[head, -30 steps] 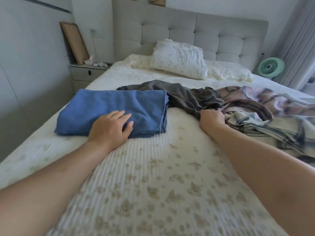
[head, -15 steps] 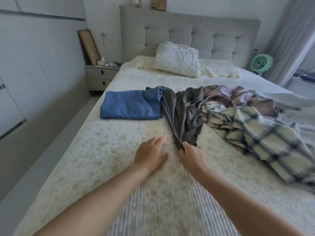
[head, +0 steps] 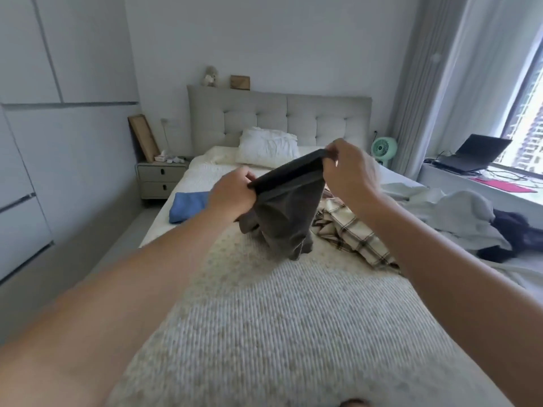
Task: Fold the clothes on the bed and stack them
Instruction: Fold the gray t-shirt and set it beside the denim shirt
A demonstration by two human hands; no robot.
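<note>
Over the bed (head: pixel 264 333) we hold the grey garment (head: pixel 286 212) up by its top band, which runs left-low to right-high; the cloth hangs down, its hem seemingly just touching the cover. Left hand (head: pixel 232 193) and right hand (head: pixel 349 168) each pinch one band end. The folded blue piece (head: pixel 188 205) lies left, nearer our left hand.

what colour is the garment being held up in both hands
Dark grey, with a darker band along the top edge between the two hands; the head view, the only one, shows it.
</note>
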